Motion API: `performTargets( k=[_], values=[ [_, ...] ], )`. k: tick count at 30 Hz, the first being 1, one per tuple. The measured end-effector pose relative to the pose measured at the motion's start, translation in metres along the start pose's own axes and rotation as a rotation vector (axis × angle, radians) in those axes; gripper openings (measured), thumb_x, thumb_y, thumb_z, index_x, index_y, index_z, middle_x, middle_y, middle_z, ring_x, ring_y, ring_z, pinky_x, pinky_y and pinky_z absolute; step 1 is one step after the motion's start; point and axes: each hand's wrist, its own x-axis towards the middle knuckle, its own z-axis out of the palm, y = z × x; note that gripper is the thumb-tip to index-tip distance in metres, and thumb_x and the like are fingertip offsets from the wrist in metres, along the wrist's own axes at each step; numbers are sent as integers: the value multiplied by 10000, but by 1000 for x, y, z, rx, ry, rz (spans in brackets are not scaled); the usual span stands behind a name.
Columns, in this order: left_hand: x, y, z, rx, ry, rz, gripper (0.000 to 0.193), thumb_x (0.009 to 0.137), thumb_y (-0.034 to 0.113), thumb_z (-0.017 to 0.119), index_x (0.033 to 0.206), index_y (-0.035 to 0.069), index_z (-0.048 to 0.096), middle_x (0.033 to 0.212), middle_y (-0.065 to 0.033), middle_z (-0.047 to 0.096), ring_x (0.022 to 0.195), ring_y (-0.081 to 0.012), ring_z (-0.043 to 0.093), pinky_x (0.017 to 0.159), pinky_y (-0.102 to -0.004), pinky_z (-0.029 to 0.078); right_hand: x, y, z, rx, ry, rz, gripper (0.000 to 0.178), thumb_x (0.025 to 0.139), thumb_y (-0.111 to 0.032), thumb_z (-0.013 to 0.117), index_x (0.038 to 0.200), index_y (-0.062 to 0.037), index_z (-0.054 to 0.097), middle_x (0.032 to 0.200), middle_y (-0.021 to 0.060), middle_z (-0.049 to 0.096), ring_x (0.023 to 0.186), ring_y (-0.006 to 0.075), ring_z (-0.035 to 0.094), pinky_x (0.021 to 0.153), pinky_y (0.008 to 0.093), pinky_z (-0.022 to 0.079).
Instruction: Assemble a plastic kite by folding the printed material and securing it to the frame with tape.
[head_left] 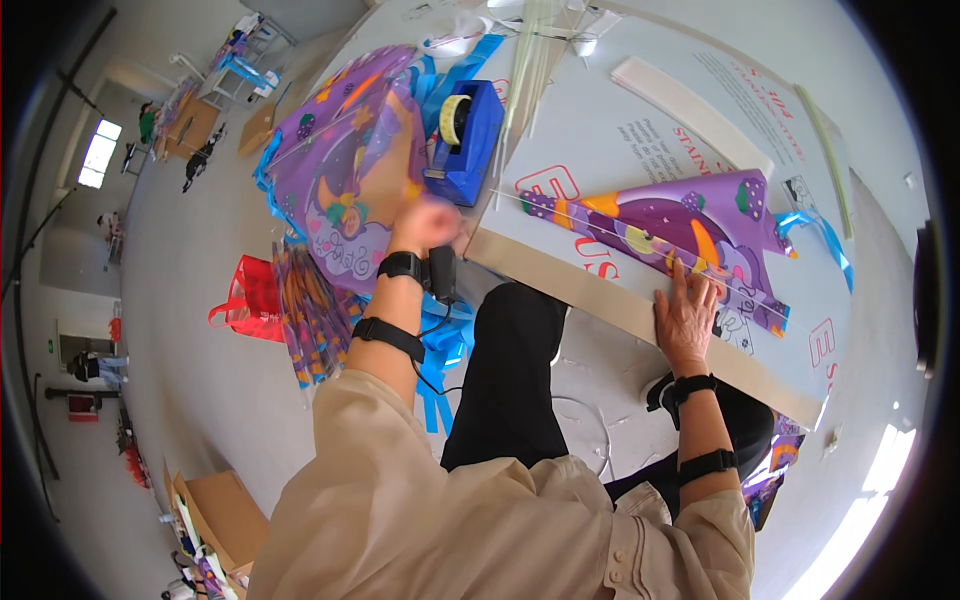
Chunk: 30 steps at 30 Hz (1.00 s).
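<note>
My right hand [687, 312] lies with its fingers stretched out on a purple printed sheet [690, 225], pressing it near the table's front edge. The sheet is folded into a long triangle, with a thin pale rod [640, 232] along its near side and a blue ribbon [833, 245] at its right end. Just below the blue tape dispenser [470, 150], my left hand [428, 224] is smeared by motion, so its fingers cannot be made out. A yellowish tape roll [455, 120] sits in the dispenser. Beyond my left hand, more purple printed sheets [350, 170] hang over the table's left side.
A bundle of thin pale rods [535, 70] lies at the table's far left. A white curved strip [690, 115] rests on the printed tabletop [600, 150]. On the left stand a red bag [250, 300] and, lower down, a cardboard box [225, 510].
</note>
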Motion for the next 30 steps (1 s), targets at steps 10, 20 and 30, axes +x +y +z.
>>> performTargets(
  k=[10, 20, 30],
  values=[
    [-78, -134, 172, 1169, -821, 1280, 69, 716, 91, 699, 754, 73, 644, 841, -57, 575, 895, -203, 530, 795, -326, 426, -2, 10, 1, 69, 63, -7, 571, 822, -278, 594, 1329, -59, 450, 1075, 134, 457, 1057, 324, 438, 947, 445, 362],
    [-52, -204, 223, 1510, -637, 1190, 62, 697, 108, 686, 664, 144, 648, 942, -66, 532, 974, -312, 474, 831, -448, 418, -3, 13, 1, 87, 39, 27, 565, 830, -303, 597, 1320, -66, 448, 1079, 127, 451, 1071, 320, 430, 964, 444, 353],
    [-62, -213, 224, 1533, -498, 1362, 129, 658, 57, 731, 700, 84, 612, 887, -96, 547, 863, -320, 519, 773, -422, 449, -3, 15, 2, 107, 68, 8, 570, 832, -296, 607, 1322, -61, 435, 1074, 128, 453, 1091, 333, 437, 1013, 478, 329]
  ],
)
